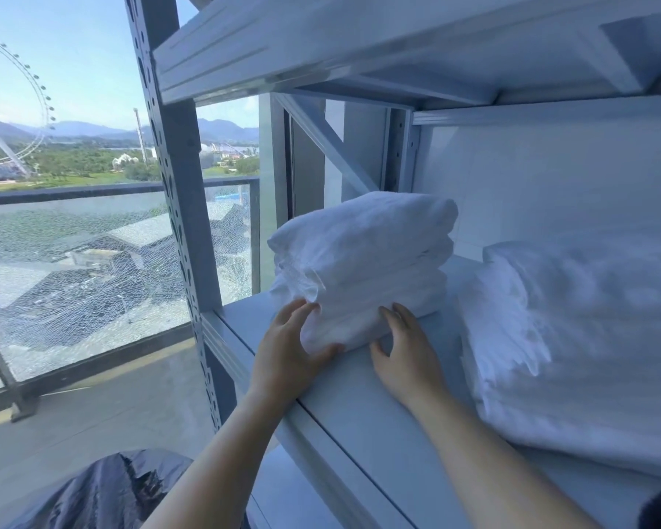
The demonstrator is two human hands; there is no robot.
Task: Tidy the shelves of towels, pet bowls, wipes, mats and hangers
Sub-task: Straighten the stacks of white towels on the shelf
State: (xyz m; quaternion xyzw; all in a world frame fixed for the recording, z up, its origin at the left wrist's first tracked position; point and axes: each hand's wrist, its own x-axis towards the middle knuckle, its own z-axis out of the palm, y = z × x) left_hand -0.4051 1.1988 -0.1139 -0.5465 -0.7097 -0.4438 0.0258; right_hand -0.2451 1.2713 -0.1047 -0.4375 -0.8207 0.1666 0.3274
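Note:
A stack of folded white towels [363, 257] stands at the left end of a pale metal shelf [359, 406]. My left hand [289, 349] presses against the stack's lower left corner, fingers spread on the front face and thumb under the bottom towel. My right hand [405, 353] lies on the shelf at the stack's lower right, fingers touching the bottom towel's edge. A larger pile of white towels [573, 337] fills the shelf to the right.
The perforated upright post [176, 208] of the rack stands just left of the stack. Another shelf board [359, 43] runs close overhead. Behind the rack is a window with a cracked glass balcony railing [92, 269]. A dark plastic bag [119, 490] sits below.

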